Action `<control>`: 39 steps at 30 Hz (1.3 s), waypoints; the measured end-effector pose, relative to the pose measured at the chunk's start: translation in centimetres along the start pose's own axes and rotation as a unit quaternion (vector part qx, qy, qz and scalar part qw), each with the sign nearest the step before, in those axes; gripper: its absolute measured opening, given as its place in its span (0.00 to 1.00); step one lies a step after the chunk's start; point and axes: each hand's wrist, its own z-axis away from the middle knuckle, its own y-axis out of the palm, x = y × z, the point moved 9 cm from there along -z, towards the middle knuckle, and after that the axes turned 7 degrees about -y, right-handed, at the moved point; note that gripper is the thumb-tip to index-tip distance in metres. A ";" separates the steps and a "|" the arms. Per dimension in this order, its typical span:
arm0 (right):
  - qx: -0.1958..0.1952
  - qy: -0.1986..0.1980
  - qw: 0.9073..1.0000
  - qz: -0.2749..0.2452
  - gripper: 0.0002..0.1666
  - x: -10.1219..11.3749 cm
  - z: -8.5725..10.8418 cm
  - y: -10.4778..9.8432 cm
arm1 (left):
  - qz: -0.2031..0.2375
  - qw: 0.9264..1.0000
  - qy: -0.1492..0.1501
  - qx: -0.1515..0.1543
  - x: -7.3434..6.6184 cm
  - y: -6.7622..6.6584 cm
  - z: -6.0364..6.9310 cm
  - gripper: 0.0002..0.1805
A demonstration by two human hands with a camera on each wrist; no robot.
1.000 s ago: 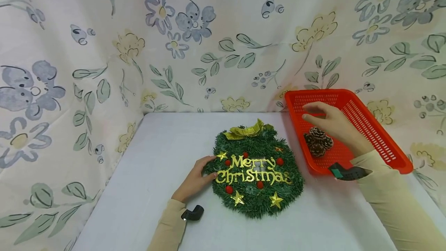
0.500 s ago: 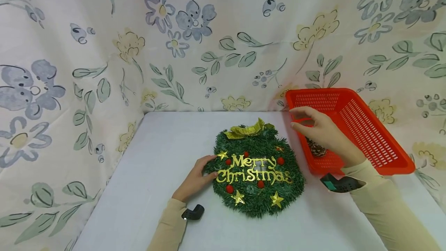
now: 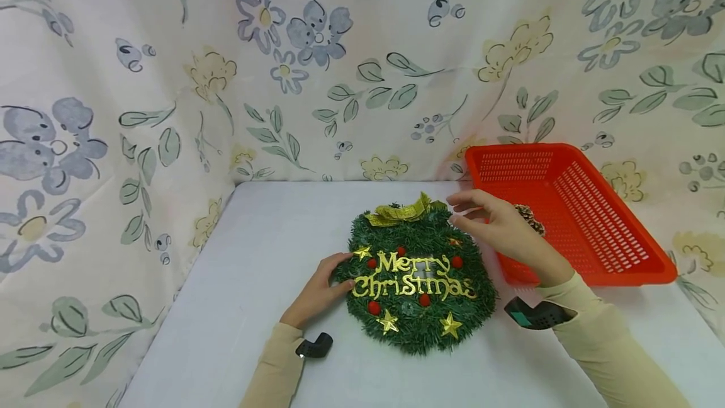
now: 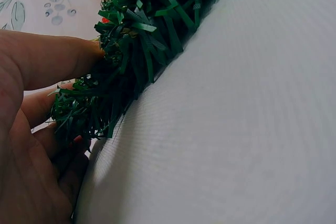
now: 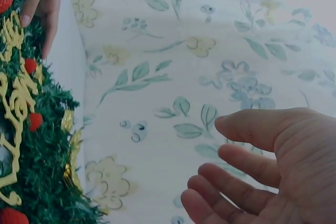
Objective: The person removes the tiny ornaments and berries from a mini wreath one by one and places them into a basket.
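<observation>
Christmas wreath (image 3: 419, 276): on the table (image 3: 272, 219)
Left hand (image 3: 318, 290): fingers grip nine-o'clock edge
Right hand (image 3: 506, 232): fingers relaxed, near one o'clock
Red plastic basket (image 3: 597, 209): two o'clock, pinecones (image 3: 531, 220) inside

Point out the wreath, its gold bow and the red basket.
Wreath (image 3: 418, 243), head view: green tinsel just above the lettering.
Gold bow (image 3: 401, 213), head view: middle of the ribbon.
Red basket (image 3: 569, 238), head view: bare part of its floor.

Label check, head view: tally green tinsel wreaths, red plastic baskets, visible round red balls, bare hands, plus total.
Green tinsel wreath: 1
Red plastic basket: 1
Round red balls: 5
Bare left hand, bare right hand: 2
Total: 9
</observation>
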 end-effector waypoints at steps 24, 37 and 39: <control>0.024 -0.049 0.998 -0.031 0.21 0.2 1.2 4.5 | -0.004 1.000 -0.004 0.000 -0.1 0.0 0.0 0.34; 0.041 -0.071 0.995 -0.057 0.19 -0.5 1.8 6.0 | -0.008 1.000 0.004 0.001 -0.1 0.1 -0.2 0.34; 0.043 -0.065 0.995 -0.064 0.18 -0.8 1.9 6.3 | -0.008 1.000 0.004 -0.002 0.0 0.1 -0.2 0.34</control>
